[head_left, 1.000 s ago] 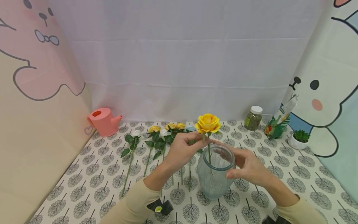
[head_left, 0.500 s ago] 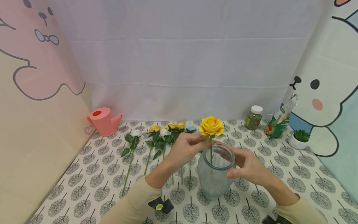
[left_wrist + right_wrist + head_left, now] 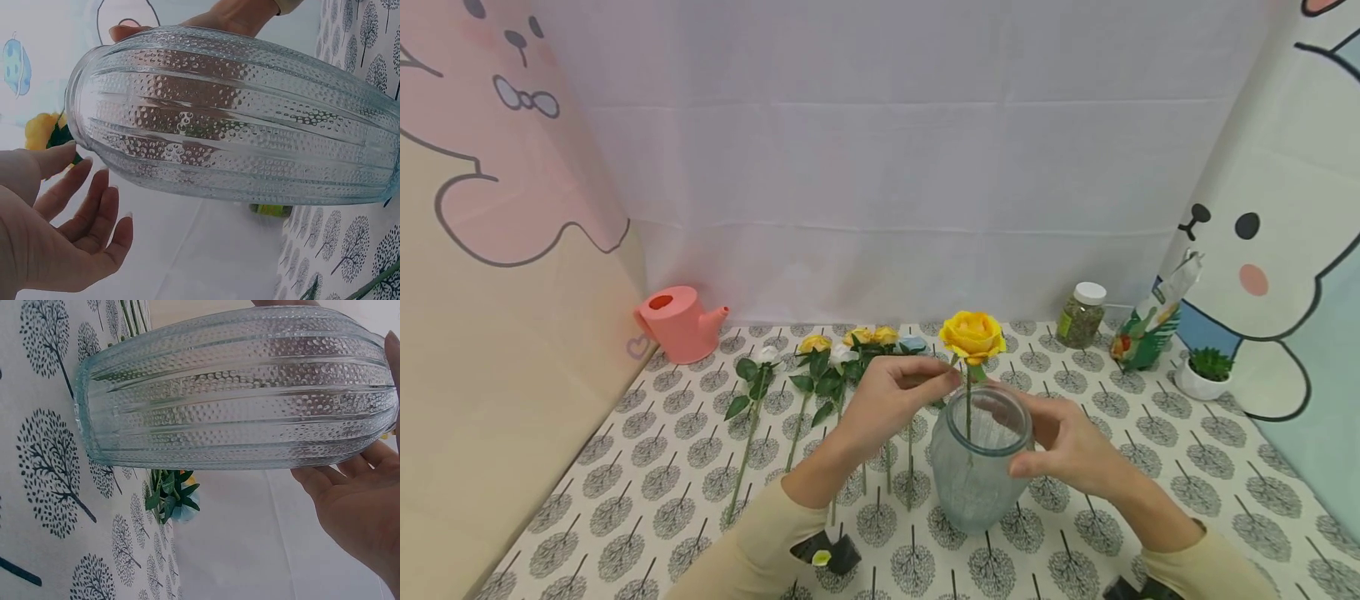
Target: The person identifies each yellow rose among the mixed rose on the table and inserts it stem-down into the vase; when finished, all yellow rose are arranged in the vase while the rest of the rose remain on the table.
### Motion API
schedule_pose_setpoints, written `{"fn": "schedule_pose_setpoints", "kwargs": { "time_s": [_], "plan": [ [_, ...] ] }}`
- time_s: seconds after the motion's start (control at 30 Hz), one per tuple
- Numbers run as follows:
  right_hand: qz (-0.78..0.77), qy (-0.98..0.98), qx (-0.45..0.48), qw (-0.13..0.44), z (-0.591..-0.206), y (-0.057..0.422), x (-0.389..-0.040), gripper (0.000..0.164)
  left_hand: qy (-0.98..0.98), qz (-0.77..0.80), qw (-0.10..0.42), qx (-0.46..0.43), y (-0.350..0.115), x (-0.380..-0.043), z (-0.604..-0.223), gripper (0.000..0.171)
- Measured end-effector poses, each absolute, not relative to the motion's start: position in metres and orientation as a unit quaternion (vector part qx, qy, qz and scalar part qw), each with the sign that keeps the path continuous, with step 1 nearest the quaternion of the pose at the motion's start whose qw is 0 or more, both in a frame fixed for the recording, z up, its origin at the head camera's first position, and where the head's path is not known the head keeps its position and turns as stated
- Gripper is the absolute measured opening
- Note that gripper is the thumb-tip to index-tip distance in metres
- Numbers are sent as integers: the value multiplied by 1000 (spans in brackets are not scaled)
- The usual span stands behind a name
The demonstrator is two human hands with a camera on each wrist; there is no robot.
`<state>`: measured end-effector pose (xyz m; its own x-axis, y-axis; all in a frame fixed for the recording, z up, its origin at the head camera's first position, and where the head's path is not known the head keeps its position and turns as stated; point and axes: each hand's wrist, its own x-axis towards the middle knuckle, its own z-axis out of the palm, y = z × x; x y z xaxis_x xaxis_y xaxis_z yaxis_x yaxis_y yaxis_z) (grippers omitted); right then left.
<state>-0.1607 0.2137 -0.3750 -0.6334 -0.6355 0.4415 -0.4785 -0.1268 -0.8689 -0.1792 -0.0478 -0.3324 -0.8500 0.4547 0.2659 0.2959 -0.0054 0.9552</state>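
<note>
Yellow rose shifts right, stem inside ribbed bluish-glass vase; right hand grips it, left hand seems loose; other roses lie outside.

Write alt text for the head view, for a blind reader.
A yellow rose stands with its stem in a glass vase, the left hand beside it and the right hand holding the vase. More flowers lie on the tree-print cloth to the left; farther back stand a pink watering can, a jar, a bag and a potted plant.

The cream sleeves have black pieces, one yellow-marked
</note>
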Motion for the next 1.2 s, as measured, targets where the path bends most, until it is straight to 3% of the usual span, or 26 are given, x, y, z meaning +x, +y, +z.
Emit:
{"fn": "schedule_pose_setpoints", "kwargs": {
  "time_s": [0.3, 0.6, 0.83, 1.2],
  "plan": [
    [-619, 658, -425, 64, -377, 212, -162, 80, 747, 640, -43, 177, -83, -201, -336, 28],
    [-617, 657, -428, 62, -376, 214, -162, 81, 798, 581, -155, 51, -143, -252, -361, 30],
    [-622, 651, -429, 65, -376, 214, -161, 82, 846, 522, -103, -43, -171, -279, -403, 32],
    [-612, 662, -428, 59, -375, 214, -162, 80, 883, 452, -82, -94, -182, -292, -429, 21]
  ]
}}
